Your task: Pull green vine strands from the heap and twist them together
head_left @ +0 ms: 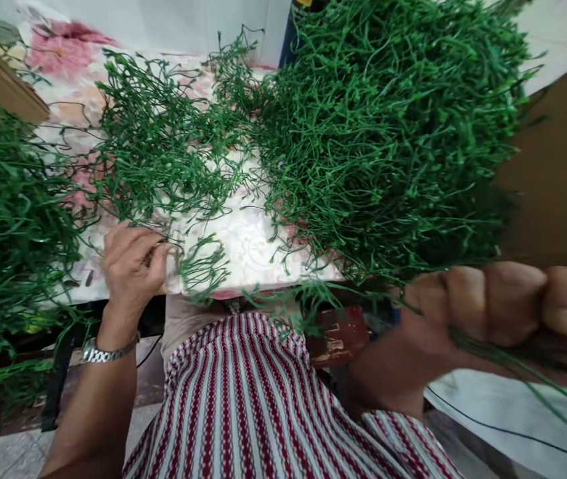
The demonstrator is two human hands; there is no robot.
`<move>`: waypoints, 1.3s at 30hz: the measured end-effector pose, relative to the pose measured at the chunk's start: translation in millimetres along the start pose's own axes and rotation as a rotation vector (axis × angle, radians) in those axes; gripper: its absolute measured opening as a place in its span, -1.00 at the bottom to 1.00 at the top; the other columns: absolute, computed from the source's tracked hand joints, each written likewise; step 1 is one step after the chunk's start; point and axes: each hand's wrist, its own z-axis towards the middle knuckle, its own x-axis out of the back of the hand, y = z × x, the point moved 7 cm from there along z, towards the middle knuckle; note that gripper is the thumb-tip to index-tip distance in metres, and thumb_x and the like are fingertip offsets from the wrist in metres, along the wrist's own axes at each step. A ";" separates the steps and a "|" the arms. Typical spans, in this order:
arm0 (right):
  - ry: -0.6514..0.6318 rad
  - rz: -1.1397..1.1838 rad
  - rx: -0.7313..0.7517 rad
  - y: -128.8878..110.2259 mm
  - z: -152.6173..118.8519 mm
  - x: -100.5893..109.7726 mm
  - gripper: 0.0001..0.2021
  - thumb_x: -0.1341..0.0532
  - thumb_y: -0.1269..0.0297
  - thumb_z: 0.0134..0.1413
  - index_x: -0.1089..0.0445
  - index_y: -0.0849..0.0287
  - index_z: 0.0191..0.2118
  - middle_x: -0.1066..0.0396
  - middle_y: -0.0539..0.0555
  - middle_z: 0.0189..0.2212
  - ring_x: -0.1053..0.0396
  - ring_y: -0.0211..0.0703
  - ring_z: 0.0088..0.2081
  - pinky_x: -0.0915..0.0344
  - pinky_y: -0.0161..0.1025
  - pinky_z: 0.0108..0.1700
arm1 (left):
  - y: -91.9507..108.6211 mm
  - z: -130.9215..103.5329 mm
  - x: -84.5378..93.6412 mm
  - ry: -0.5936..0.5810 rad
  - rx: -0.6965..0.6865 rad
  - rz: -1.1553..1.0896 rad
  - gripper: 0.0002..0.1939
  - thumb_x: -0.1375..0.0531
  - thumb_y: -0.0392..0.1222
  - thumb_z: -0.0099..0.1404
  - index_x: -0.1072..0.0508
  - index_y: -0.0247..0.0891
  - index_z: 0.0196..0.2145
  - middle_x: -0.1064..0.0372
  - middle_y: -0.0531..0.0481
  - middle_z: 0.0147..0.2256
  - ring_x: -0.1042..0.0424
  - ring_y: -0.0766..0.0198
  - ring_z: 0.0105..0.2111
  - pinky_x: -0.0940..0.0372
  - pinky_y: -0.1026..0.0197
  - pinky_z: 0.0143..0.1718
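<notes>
My left hand point(136, 263), with a metal watch on its wrist, rests at the table's near edge with its fingers curled together; whatever it may hold is too small to make out. Just right of it lies a small bunch of green stems point(204, 265). My right hand point(500, 319) is raised close to the camera at the right, its fingers wrapped round several thin green stems point(528, 372). A loose spread of green stems point(158, 140) covers the table's middle. A tall heap of green stems point(393, 140) fills the right side.
The flowered tablecloth point(248, 239) shows between the heaps. Another green pile point(8, 226) is at the left, beside a cardboard box point(4, 73). More cardboard point(558, 173) stands at the right. A dark cylinder point(291, 36) stands at the back. A dark red object point(341, 336) is below the table edge.
</notes>
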 end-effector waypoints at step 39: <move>-0.350 -0.292 -0.330 97.9 -46.2 -85.3 -0.91 -0.22 0.30 0.06 -0.43 0.10 -0.27 -0.38 0.00 -0.47 -0.32 -0.25 -0.46 -0.31 -0.33 -0.44 | 136.9 -20.5 -9.3 -0.612 0.176 -0.872 -0.84 -0.05 -0.29 0.28 -0.41 -0.30 -0.24 -0.45 -0.15 -0.26 -0.41 0.19 -0.17 -0.32 0.15 -0.12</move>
